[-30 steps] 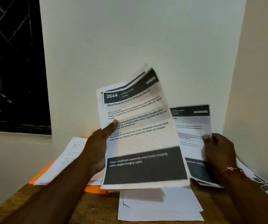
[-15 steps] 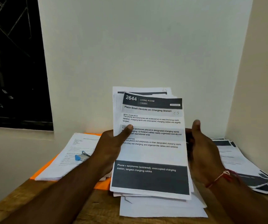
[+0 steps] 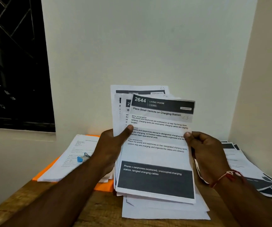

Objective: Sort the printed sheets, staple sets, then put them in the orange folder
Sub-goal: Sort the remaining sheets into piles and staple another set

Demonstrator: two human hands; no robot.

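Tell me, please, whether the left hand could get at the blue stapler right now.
Probably not yet: the left hand grips the sheaf of sheets. The stapler itself lies uncovered on the papers beside that forearm.

Fanned stack of printed sheets is standing nearly upright at centre, top page reading "2644 LIVING ROOM", with dark bands at head and foot. Orange folder is lying flat at its 9 o'clock under a white sheet pile, with a blue stapler sitting on that pile. Plain sheets are lying flat at 6 o'clock and dark-banded sheets are fanning out at 3 o'clock.
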